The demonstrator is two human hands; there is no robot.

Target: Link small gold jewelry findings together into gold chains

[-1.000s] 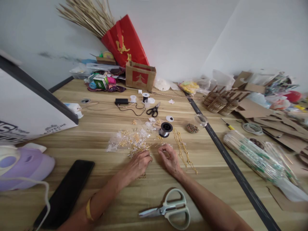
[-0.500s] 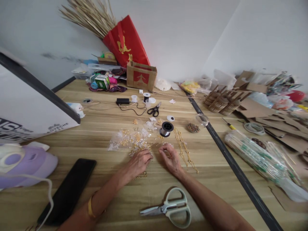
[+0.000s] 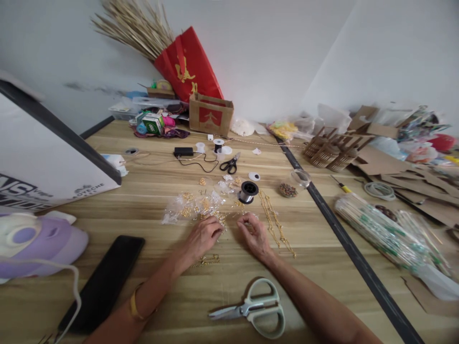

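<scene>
My left hand [image 3: 206, 233] rests at the near edge of a scattered pile of small gold and clear beads [image 3: 217, 216], fingers curled together; what they pinch, if anything, is hidden. Across a small gap, my right hand [image 3: 253, 234] also has its thumb and fingers closed, on something too small to make out. Just beyond it stands a wire spool [image 3: 248, 192]. A gold chain [image 3: 274, 220] lies to its right, and a short piece of gold chain [image 3: 206, 261] lies beside my left wrist. Small plastic bags [image 3: 175, 208] hold more gold pieces.
Large pale-handled scissors [image 3: 263, 308] lie between my forearms. A black phone [image 3: 103, 282] is at left. Farther back are black scissors [image 3: 230, 164], a tub of beads [image 3: 288, 190] and a paper bag [image 3: 211, 113]. Wrapped sticks [image 3: 380, 234] lie at right.
My left hand has shifted slightly left and up over the bead pile, uncovering more of the short gold chain. My right hand has stayed nearly still.
</scene>
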